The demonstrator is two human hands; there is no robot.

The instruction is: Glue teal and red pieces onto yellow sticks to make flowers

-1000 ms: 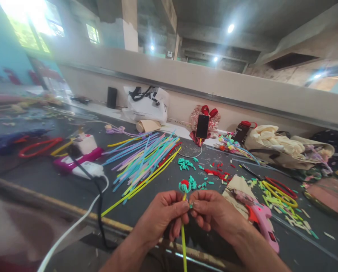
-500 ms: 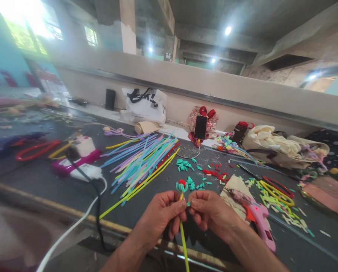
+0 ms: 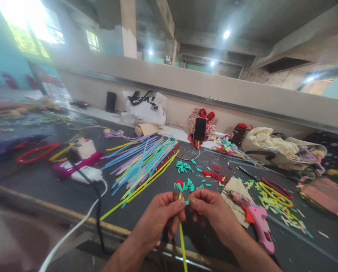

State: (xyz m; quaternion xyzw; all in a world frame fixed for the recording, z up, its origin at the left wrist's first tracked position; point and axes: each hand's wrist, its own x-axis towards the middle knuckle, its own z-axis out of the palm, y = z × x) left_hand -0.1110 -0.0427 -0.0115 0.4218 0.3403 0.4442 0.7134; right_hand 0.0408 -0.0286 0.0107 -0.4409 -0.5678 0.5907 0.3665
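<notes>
My left hand (image 3: 170,211) is closed around a yellow-green pipe cleaner stem (image 3: 182,243), which hangs down toward the table's front edge. At the stem's top is a small flower head (image 3: 179,185), red in the middle with teal pieces around it. Pinched in the fingertips of my right hand (image 3: 204,206) is a short teal pipe cleaner piece (image 3: 187,203), close beside the stem. Just beyond the hands lie loose teal pieces (image 3: 189,185). A pink glue gun (image 3: 256,219) rests to the right of my right hand, its nozzle over a beige cloth (image 3: 234,185).
Long coloured pipe cleaners (image 3: 146,162) spread across the left middle. Scissors with yellow and red handles (image 3: 276,192) lie right, among yellow-green bits (image 3: 288,217). A phone (image 3: 200,129) leans at the back. A power strip (image 3: 78,170) with cables (image 3: 81,223) sits left, and red scraps (image 3: 214,175) lie mid-table.
Both hands stay nearly in place. The flower head has turned or tilted slightly left, and the teal piece remains in the right fingertips. The view has shifted a little.
</notes>
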